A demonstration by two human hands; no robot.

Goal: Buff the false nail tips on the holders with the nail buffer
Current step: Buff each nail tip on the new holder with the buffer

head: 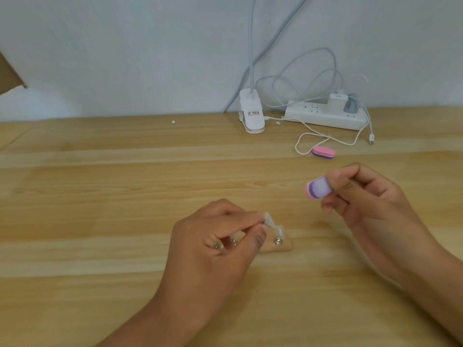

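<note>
1. The wooden table [125, 196] carries every part. At its far edge, against the wall, sit a white power strip [323, 116] and a lamp clip [251, 113] with loose cables. All of these are well apart from the work area.

2. The left hand [220, 246] rests low near the front centre of the table. Its thumb and forefinger are curled and pinch a clear nail tip [267, 218]. The purpose is probably to steady the tip against the stroke. The other fingers curl down over the left part of the holder strip [281, 247] and hide it, which likely pins the strip to the table.

3. The right hand [363, 196] hangs above the table, to the right of the strip and apart from it. Its thumb and fingers are closed round the nail buffer [318, 189], a small pink and purple block. The pale face of the block is turned toward the left hand. The buffer touches no tip, so the stroke appears not yet applied.

4. A spare buffer [323, 152] lies unused beside a cable, beyond the right hand.

5. On the exposed right end of the strip, a second tip [279, 231] stands free above a metal stud [277, 240], just beside the pinched tip.
</note>
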